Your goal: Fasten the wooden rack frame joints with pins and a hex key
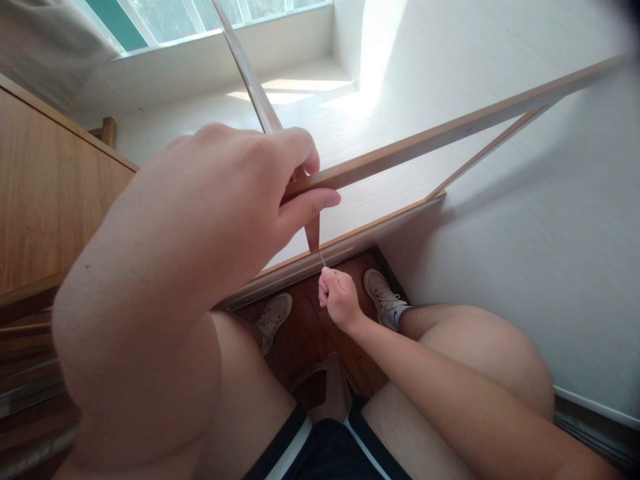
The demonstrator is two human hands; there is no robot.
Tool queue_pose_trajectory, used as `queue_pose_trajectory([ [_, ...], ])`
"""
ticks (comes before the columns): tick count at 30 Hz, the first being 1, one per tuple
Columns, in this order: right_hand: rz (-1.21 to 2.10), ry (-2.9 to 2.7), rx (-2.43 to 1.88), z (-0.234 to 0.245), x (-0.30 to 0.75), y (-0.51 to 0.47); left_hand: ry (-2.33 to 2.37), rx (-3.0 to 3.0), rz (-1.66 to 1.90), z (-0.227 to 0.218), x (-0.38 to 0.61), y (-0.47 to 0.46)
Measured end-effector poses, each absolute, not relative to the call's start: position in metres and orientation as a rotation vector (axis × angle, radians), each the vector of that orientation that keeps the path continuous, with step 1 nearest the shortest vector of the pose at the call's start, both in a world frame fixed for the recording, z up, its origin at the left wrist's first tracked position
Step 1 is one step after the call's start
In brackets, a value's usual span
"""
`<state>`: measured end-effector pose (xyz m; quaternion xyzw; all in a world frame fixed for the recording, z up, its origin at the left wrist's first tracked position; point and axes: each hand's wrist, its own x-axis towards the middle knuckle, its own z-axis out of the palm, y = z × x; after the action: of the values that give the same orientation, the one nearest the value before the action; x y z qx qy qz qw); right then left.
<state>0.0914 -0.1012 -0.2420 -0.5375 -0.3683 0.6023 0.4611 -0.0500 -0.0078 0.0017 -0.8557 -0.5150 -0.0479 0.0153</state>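
Observation:
My left hand (240,200) fills the middle of the head view, fingers wrapped round the corner of a thin wooden frame (425,137) whose rails run up and to the right. Lower down, my right hand (339,298) is closed in a fist, pinching a thin pale thread or wire (322,259) that rises toward the frame's lower corner. Both hands sit above my bare knees and my two sneakers (383,293).
A white sill or ledge (320,143) lies under a bright window at the top. A wooden panel (45,193) stands at left, a white wall (550,253) at right. A brown stool seat (327,390) shows between my legs on the dark wood floor.

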Motion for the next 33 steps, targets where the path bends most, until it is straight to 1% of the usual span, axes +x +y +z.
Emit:
queue_pose_trajectory([
  [7, 1.516, -0.925, -1.313, -0.245, 0.091, -0.103, -1.578, -2.67, -0.197, -0.001, -0.05, -0.007],
  [9, 1.448, -1.071, -1.39, -0.248, 0.092, -0.109, -1.588, -2.674, -0.202, -0.001, -0.05, -0.007],
  [13, 1.206, -1.485, -1.586, -0.248, 0.095, -0.12, -1.645, -2.686, -0.231, -0.002, -0.051, -0.007],
  [18, 1.06, -1.653, -1.691, -0.237, 0.103, -0.11, -1.701, -2.703, -0.27, -0.001, -0.051, -0.007],
  [24, 0.797, -1.95, -1.86, -0.226, 0.108, -0.095, -1.605, -2.633, -0.205, -0.003, -0.052, -0.007],
  [33, 0.742, -2.089, -1.994, -0.223, 0.107, -0.094, -1.509, -2.598, -0.164, -0.003, -0.052, -0.007],
])
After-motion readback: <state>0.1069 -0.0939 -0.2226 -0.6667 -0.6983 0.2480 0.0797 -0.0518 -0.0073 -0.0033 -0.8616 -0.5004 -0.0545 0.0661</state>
